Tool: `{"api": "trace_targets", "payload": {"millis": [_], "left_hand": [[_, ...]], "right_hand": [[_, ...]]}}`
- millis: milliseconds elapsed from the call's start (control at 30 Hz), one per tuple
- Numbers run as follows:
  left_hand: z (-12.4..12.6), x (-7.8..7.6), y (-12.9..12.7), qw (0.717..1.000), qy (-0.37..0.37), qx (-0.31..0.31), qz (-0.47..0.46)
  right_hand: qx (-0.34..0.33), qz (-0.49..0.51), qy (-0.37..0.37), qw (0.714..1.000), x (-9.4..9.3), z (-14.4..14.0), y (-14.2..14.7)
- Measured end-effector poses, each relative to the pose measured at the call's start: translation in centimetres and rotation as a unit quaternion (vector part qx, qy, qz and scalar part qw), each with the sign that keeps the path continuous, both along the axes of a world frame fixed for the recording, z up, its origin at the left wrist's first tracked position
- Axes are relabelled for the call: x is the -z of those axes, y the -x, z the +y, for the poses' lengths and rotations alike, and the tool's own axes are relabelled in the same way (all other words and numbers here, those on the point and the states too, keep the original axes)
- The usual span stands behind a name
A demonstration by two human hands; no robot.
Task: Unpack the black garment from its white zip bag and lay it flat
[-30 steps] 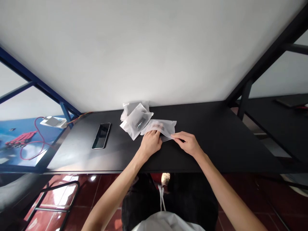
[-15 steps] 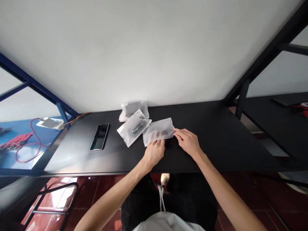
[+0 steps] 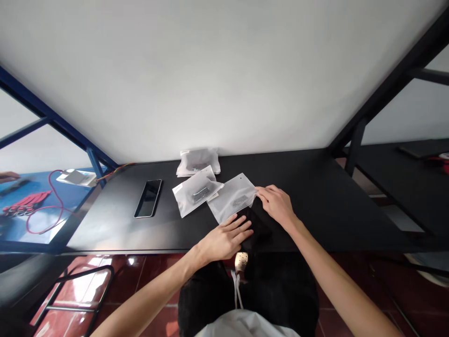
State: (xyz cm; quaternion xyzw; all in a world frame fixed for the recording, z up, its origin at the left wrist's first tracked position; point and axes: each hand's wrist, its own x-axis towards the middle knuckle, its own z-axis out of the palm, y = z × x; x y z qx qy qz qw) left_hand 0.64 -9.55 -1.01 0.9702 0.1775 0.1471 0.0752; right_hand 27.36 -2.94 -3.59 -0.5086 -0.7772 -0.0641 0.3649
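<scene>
A frosted zip bag point(image 3: 233, 199) with a small dark item inside lies tilted on the black table. My right hand point(image 3: 277, 205) pinches the bag's right corner between thumb and fingers. Below the bag is my left hand point(image 3: 226, 238), its fingers stretched out and apart, close to the bag's lower corner. Whether it touches that corner is hard to tell. A dark patch between the two hands is too black to make out. Overlapping the bag's left side is a second frosted bag point(image 3: 187, 193), which has a dark item with a shiny edge in it.
More frosted bags point(image 3: 185, 161) are stacked against the wall. A smartphone point(image 3: 148, 199) lies to the left on the black table point(image 3: 112, 224). Beyond it, a blue table point(image 3: 21, 234) carries a red cable point(image 3: 56, 199) and red straps; part of another person's hand point(image 3: 9, 176) shows there.
My left hand has drawn back toward me, and its fingers have spread. The bag has turned, its lower corner now toward me. My right hand stays at its right corner.
</scene>
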Motion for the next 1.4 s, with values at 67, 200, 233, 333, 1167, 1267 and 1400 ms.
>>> {"api": "trace_targets", "payload": {"millis": [67,200,233,333,1167,1267,1400], "left_hand": [[-0.4,0.1,0.0,0.999,0.003,0.035,-0.001],[-1.1,0.3,-0.1,0.996,0.013,0.083,0.001],[-1.1,0.3,-0.1,0.997,0.017,0.082,0.001],[-0.8,0.3,-0.3,0.998,0.023,0.056,0.002],[3.6,-0.6,-1.8,0.988,0.020,-0.148,0.029],[3.8,-0.6,-2.2,0.986,0.014,-0.165,0.023],[3.7,-0.6,-2.6,0.984,0.009,-0.179,0.026]], "right_hand": [[-0.001,-0.013,0.000,1.000,-0.1,0.6,0.0],[-0.021,-0.033,0.015,0.999,-0.3,1.9,-0.4],[-0.025,-0.038,0.018,0.999,-0.3,2.2,-0.6],[-0.026,-0.046,0.021,0.998,0.1,2.8,-1.3],[0.066,-0.001,0.053,0.996,-0.1,4.5,-4.6],[-0.017,-0.037,0.063,0.997,0.1,4.2,-3.7],[0.006,-0.046,0.108,0.993,0.5,4.4,-3.1]]}}
